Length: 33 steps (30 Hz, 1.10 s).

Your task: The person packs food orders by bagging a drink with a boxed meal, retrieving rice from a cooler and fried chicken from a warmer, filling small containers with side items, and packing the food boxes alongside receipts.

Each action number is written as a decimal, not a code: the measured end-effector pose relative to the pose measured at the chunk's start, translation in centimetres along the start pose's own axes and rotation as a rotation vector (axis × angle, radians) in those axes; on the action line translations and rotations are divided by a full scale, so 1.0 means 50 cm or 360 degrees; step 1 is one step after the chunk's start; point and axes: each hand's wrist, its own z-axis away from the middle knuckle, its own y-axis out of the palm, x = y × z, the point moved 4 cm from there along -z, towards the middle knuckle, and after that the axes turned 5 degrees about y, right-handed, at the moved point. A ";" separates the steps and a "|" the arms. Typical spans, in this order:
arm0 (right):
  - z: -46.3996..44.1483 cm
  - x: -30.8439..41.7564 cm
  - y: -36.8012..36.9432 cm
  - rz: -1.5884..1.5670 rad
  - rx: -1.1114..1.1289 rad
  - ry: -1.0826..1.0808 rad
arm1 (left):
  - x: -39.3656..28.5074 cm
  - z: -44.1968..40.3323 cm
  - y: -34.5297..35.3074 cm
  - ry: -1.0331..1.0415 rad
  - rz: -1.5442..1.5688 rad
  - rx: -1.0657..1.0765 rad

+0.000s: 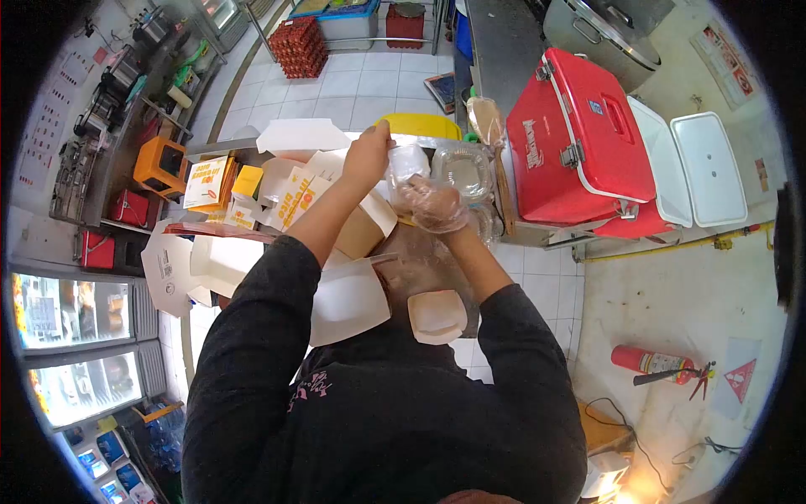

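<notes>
Remotely, I observe the plastic-gloved right hand [433, 204] at a white packet [409, 160], near the left hand [368, 154]; whether either pinches anything, I cannot tell.

The right hand's [432, 208] fingers blur inside a clear glove; what they hold, if anything, cannot be told. Just beyond, the left hand [366, 160] covers one end of something yellow [428, 126]. Leftward, heaped boxes [298, 202] partly hide one another. Far right of the grip, the extinguisher's label [662, 363] is too small to read.
</notes>
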 end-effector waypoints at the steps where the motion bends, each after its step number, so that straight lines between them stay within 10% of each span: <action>1: 0.004 -0.011 -0.004 0.0001 -0.0001 -0.0010 | -0.001 -0.007 0.002 0.0065 0.0039 -0.0014; 7: 0.025 -0.019 -0.021 0.0124 0.0118 0.0074 | 0.016 -0.011 -0.054 -0.0186 0.0159 0.0248; 11: 0.065 -0.018 0.022 0.0114 -0.0182 0.0177 | -0.089 0.026 -0.133 0.0335 0.0263 -0.0020; 13: 0.067 -0.009 0.030 0.0121 -0.0164 0.0283 | -0.084 0.042 -0.102 0.0337 0.0259 0.0384; 22: 0.067 0.010 -0.025 -0.0050 -0.0174 0.0187 | -0.145 -0.009 -0.085 0.0174 -0.0864 0.0811; 33: 0.036 -0.039 -0.083 -0.0635 -0.0358 0.0891 | -0.128 -0.005 -0.094 0.0207 -0.0642 0.0842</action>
